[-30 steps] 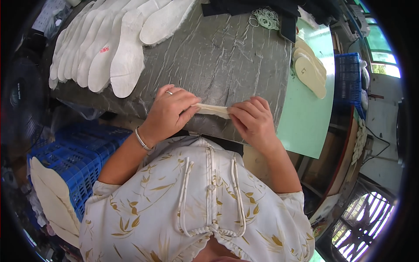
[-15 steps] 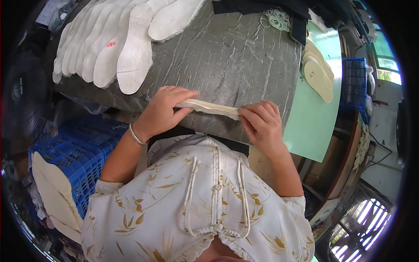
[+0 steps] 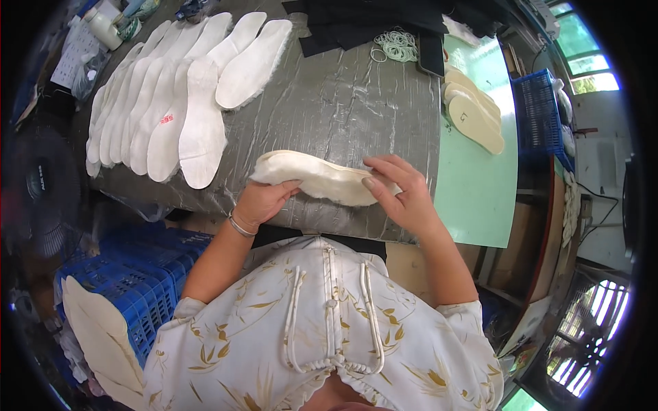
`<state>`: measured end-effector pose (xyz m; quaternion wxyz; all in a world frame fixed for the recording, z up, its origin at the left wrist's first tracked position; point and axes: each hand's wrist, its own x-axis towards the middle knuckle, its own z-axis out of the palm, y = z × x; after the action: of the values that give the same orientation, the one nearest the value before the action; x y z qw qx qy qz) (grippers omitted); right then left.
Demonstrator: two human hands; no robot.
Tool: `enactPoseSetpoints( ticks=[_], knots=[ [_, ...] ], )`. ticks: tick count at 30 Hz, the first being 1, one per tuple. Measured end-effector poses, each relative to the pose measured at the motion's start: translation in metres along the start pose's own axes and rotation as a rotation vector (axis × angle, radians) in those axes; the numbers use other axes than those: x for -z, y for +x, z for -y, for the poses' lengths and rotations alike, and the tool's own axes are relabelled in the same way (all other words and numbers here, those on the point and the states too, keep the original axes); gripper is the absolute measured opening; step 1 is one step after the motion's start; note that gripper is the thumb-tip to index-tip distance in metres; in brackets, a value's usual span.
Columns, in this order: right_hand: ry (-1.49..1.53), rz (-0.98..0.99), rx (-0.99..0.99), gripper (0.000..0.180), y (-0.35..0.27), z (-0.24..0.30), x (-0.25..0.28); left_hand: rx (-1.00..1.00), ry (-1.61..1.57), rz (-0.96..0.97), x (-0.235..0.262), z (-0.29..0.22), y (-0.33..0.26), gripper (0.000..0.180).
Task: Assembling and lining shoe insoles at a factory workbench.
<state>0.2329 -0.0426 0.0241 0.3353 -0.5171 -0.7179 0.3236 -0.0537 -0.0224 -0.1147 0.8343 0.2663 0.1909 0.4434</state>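
A fleece-lined insole (image 3: 319, 181), white and fluffy on the side toward me with a thin cream edge along its top, is held on edge above the near part of the table. My left hand (image 3: 262, 204) pinches its left end, the thumb lying against the fleece and the other fingers behind. Around the right end are the thumb and fingers of my right hand (image 3: 407, 196), the thumb on the fleece side and the index finger by the upper edge. Overlapping white insoles (image 3: 202, 123) lie in a row at the table's left.
A grey plastic-covered table (image 3: 329, 89) spreads before me. Rubber bands (image 3: 397, 46), black fabric (image 3: 370, 20) and a dark phone (image 3: 431, 55) lie at the back. Cream insoles (image 3: 476, 120) rest on a green sheet (image 3: 476, 198). Blue crates (image 3: 140, 281) stand lower left.
The insole has turned from nearly edge-on so its fleecy side shows. My left hand has moved down and left along it. My view has shifted slightly.
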Motion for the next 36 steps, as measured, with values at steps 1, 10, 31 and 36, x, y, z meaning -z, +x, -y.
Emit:
enactPoseSetpoints(
  ticks=[1, 10, 31, 36],
  knots=[
    [-0.157, -0.042, 0.178, 0.032, 0.002, -0.002, -0.005, -0.023, 0.057, -0.063, -0.011, 0.001, 0.001, 0.037],
    [-0.448, -0.287, 0.499, 0.037, 0.011, 0.008, -0.04, -0.11, 0.324, 0.001, -0.057, -0.017, 0.012, 0.037],
    [-0.237, -0.276, 0.319, 0.038, 0.025, 0.011, -0.044, -0.166, 0.405, -0.365, -0.064, 0.008, 0.018, 0.029],
    [-0.297, -0.255, 0.414, 0.022, 0.046, 0.027, -0.036, -0.201, 0.624, -0.28, -0.076, -0.008, 0.022, 0.033]
  ],
)
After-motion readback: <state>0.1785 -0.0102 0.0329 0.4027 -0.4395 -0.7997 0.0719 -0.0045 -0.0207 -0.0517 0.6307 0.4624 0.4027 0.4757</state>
